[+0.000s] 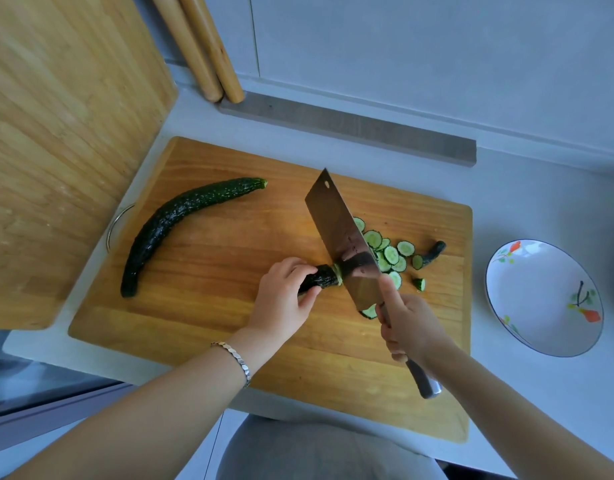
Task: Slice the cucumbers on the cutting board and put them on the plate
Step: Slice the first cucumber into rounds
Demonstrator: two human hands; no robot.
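Left hand (284, 296) grip pinches the cucumber stub (321, 278) on the cutting board (208, 327); right hand (407, 323) grip clamps the cleaver (347, 244) handle.

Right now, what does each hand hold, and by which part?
Left hand pins the cucumber stub on the board by its uncut end. Right hand grips the cleaver by its handle, forefinger along the blade.

On the wooden cutting board (208, 327), a whole, curved dark-green cucumber (181, 226) lies near the left edge. Mid-board I pin a short cucumber stub (321, 277). Pale round slices (388, 252) cluster toward the right edge. The flowered white plate (527, 306) sits off the board's right edge.
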